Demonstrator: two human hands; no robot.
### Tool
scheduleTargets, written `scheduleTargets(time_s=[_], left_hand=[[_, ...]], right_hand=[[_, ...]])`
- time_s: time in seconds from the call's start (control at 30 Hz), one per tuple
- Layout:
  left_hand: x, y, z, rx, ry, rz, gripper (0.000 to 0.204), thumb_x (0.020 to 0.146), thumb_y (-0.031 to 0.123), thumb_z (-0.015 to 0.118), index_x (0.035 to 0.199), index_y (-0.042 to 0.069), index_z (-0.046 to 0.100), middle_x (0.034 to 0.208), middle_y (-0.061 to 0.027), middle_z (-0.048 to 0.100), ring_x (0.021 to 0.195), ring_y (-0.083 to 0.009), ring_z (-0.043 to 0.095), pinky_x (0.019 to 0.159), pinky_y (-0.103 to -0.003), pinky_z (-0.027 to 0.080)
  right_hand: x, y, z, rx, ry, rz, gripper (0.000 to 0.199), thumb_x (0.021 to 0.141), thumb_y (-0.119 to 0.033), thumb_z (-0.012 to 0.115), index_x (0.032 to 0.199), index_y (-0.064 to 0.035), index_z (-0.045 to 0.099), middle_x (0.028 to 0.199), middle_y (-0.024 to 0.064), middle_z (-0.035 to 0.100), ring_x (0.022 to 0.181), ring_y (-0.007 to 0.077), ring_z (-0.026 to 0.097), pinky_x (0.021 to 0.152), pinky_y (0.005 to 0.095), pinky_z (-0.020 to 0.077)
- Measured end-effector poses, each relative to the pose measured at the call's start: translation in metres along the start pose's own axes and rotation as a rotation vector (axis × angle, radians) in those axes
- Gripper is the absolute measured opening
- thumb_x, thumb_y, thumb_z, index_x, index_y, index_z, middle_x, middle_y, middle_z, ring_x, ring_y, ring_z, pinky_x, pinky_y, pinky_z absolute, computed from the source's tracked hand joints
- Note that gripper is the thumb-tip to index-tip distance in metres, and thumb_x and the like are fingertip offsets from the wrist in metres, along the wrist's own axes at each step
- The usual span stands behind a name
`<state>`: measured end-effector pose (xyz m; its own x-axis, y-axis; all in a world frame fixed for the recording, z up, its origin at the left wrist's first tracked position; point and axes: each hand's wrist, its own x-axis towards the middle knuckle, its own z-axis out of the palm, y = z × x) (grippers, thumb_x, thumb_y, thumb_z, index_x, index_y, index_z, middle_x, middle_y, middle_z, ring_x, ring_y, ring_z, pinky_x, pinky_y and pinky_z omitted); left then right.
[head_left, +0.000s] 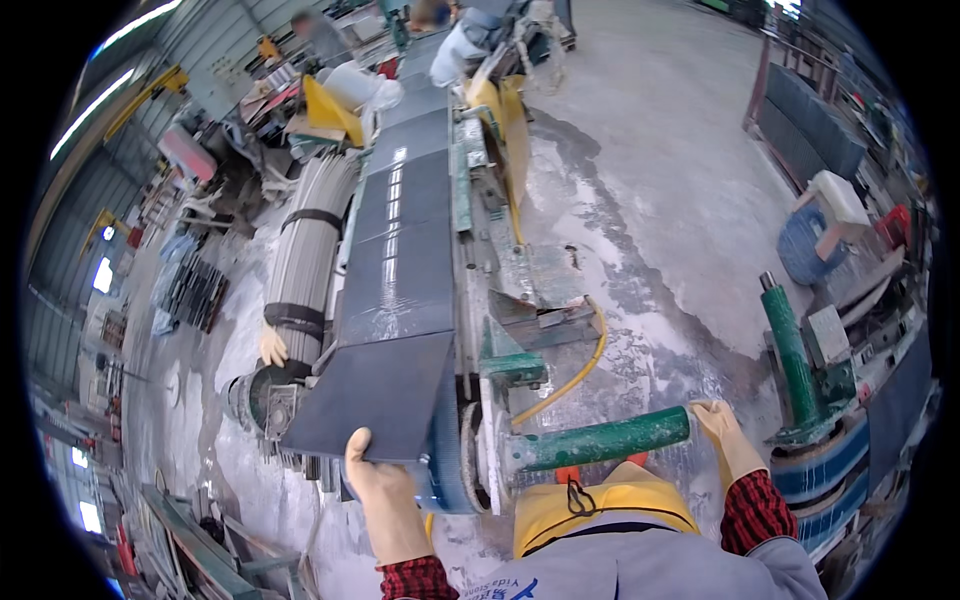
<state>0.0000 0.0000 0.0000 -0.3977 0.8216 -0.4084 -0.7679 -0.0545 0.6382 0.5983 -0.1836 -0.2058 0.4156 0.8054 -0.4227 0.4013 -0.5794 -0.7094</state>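
My left hand (388, 500), in a cream rubber glove, grips the near edge of a dark grey stone slab (385, 390). Its thumb lies on the top face; the fingers are hidden beneath. This slab rests at the near end of a conveyor belt (447, 470), turned at an angle and jutting past the left side. More dark slabs (405, 240) lie behind it in a row, wet and shiny. My right hand (722, 430), gloved alike, is closed at the right end of a green metal cylinder (610, 440); its fingertips are partly hidden.
A strapped bundle of pale strips (305, 245) lies left of the conveyor, with a loose cream glove (272, 345) and a motor (280, 400) near it. A yellow hose (585, 375) curves on the right. Another green cylinder (790, 350) stands far right. People work at the far end.
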Motion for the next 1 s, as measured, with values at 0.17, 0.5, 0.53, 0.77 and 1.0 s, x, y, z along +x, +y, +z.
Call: scheduleTargets(time_s=[0.17, 0.5, 0.53, 0.77, 1.0], left_hand=[[-0.092, 0.014, 0.037, 0.035, -0.134, 0.030, 0.066, 0.074, 0.015, 0.064, 0.136, -0.004, 0.056, 0.137, -0.0197, 0.063, 0.124, -0.0387, 0.062, 0.107, -0.051, 0.053], [-0.189, -0.055, 0.064, 0.271, -0.531, -0.275, 0.067, 0.079, 0.024, 0.066, 0.136, -0.007, 0.055, 0.135, -0.0195, 0.064, 0.123, -0.0339, 0.062, 0.106, -0.044, 0.050], [-0.205, -0.071, 0.067, 0.283, -0.569, -0.342, 0.067, 0.078, 0.024, 0.066, 0.137, -0.007, 0.055, 0.134, -0.0197, 0.064, 0.123, -0.0343, 0.062, 0.106, -0.044, 0.051], [-0.335, -0.203, 0.100, 0.432, -0.907, -0.877, 0.070, 0.072, 0.022, 0.066, 0.137, -0.005, 0.056, 0.132, -0.0210, 0.066, 0.121, -0.0371, 0.063, 0.106, -0.046, 0.052], [-0.450, -0.336, 0.134, 0.806, -1.014, -1.282, 0.059, 0.074, 0.012, 0.063, 0.131, -0.003, 0.059, 0.118, -0.0195, 0.071, 0.109, -0.0362, 0.068, 0.098, -0.051, 0.055]], right_hand=[[-0.043, -0.038, -0.036, 0.010, 0.188, -0.023, 0.033, 0.096, -0.027, 0.063, 0.119, -0.0080, 0.077, 0.106, 0.0124, 0.078, 0.094, 0.0188, 0.072, 0.084, 0.0328, 0.0547], [-0.094, -0.077, 0.017, 0.976, -0.231, -0.101, 0.057, 0.099, -0.045, 0.070, 0.142, -0.0081, 0.063, 0.132, 0.0100, 0.070, 0.118, 0.0215, 0.065, 0.099, 0.0331, 0.0504], [-0.130, -0.104, -0.012, 1.051, -0.295, -0.036, 0.071, 0.097, -0.052, 0.069, 0.151, -0.0084, 0.052, 0.141, 0.0118, 0.064, 0.128, 0.0245, 0.060, 0.103, 0.0347, 0.0483], [-0.196, 0.030, -0.080, 1.487, -0.404, -0.536, 0.057, 0.104, -0.028, 0.050, 0.159, -0.0292, 0.037, 0.158, 0.0030, 0.048, 0.145, 0.0244, 0.047, 0.129, 0.0527, 0.0160], [-0.384, 0.043, -0.178, 1.511, 0.563, -0.106, 0.034, 0.101, -0.010, 0.062, 0.134, -0.0052, 0.064, 0.126, 0.0056, 0.071, 0.117, 0.0180, 0.065, 0.107, 0.0321, 0.0473]])
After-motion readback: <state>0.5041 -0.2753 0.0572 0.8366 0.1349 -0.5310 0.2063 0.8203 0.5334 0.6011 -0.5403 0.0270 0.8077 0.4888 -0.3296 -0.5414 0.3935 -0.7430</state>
